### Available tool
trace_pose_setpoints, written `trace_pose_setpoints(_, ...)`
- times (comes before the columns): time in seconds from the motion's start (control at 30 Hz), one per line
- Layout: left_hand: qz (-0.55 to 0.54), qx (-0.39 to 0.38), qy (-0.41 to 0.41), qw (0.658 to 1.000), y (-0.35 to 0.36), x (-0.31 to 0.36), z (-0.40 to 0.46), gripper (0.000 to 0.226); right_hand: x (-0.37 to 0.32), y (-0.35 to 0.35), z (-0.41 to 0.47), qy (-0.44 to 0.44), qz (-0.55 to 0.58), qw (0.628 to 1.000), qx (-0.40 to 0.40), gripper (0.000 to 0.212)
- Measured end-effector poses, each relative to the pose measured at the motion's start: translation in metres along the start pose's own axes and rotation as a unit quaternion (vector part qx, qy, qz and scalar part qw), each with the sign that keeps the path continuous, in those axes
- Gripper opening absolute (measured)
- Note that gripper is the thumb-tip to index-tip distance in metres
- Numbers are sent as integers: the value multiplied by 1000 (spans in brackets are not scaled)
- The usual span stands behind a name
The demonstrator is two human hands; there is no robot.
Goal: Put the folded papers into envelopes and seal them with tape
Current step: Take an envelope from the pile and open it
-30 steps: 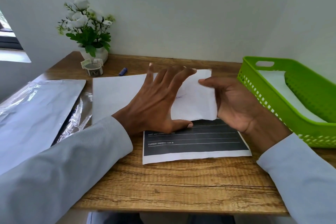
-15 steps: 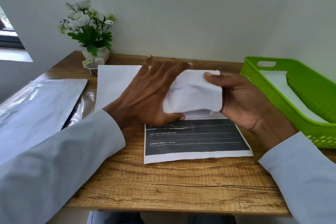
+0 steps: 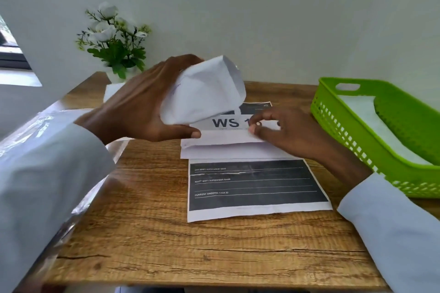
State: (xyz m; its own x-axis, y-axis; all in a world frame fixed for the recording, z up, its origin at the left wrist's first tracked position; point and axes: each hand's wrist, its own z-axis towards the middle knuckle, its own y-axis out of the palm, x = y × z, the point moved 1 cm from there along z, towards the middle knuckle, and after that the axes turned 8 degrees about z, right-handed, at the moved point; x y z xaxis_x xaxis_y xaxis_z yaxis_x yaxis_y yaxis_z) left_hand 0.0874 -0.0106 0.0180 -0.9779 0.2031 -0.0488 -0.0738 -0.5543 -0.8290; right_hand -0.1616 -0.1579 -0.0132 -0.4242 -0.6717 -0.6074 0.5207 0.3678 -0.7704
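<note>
Nearest to us, the wooden desk (image 3: pixel 214 245) carries a printed sheet (image 3: pixel 257 188) with a dark block of form lines, lying flat toward the right of centre. Both our sleeves enter from the lower corners. At the left edge, a clear plastic sleeve (image 3: pixel 47 126) of white stock lies partly under our left forearm.

Just beyond the printed sheet, a folded paper (image 3: pixel 226 145) rests on the desk, its near edge overlapping the sheet's far edge. Our right hand (image 3: pixel 290 133) sits on the right end of this folded paper, fingertips curled down and pinching its upper layer. Behind these fingers we read "WS 1" on a second printed page (image 3: pixel 228 123); the rest of the text is covered.

Our left hand (image 3: pixel 142 107) is raised above the desk and grips a white envelope (image 3: pixel 204 93), thumb beneath its lower edge and fingers wrapped behind it. The envelope is tilted and bowed outward, clear of the folded paper below it.

To the right, a green perforated basket (image 3: pixel 333 123) stands on the desk with white paper inside. At the far left, against the wall, a white pot of artificial flowers (image 3: pixel 114 40) stands behind a flat white sheet (image 3: pixel 112 90).
</note>
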Motion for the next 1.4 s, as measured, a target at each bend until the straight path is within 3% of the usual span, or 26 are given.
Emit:
trace_pose_setpoints(0.1, -7, -24, -3, 1000, 11, 1, -7, 104, -5, 9, 3, 28, -54, 993, -98, 41)
trace_pose_setpoints(0.3, -3, -47, 10, 999, 25, -5, -14, 102, -9, 21, 10, 55, -101, 984, -133, 76)
trace_pose_setpoints(0.43, 5, -27, 35, 999, 30, -6, -16, 101, -14, 17, 24, 66, -77, 978, -183, 85)
trace_pose_setpoints(0.57, 10, -5, 45, 999, 31, -6, -17, 103, -14, 11, 30, 116, -6, 966, -230, 75)
trace_pose_setpoints(0.73, 23, -19, 37, 999, 33, -8, -20, 104, -1, -5, 28, 112, 119, 975, -150, 42)
trace_pose_setpoints(0.87, 21, -24, 22, 999, 34, -12, -21, 103, 6, -37, 15, 97, 228, 964, -100, 41)
trace_pose_setpoints(1.2, 31, -5, -23, 999, 32, -26, -25, 113, -2, -64, -10, -11, 320, 947, -25, 41)
trace_pose_setpoints(1.4, 16, 23, -26, 999, 28, -26, -25, 113, -9, -57, -11, -23, 323, 945, -54, 43)
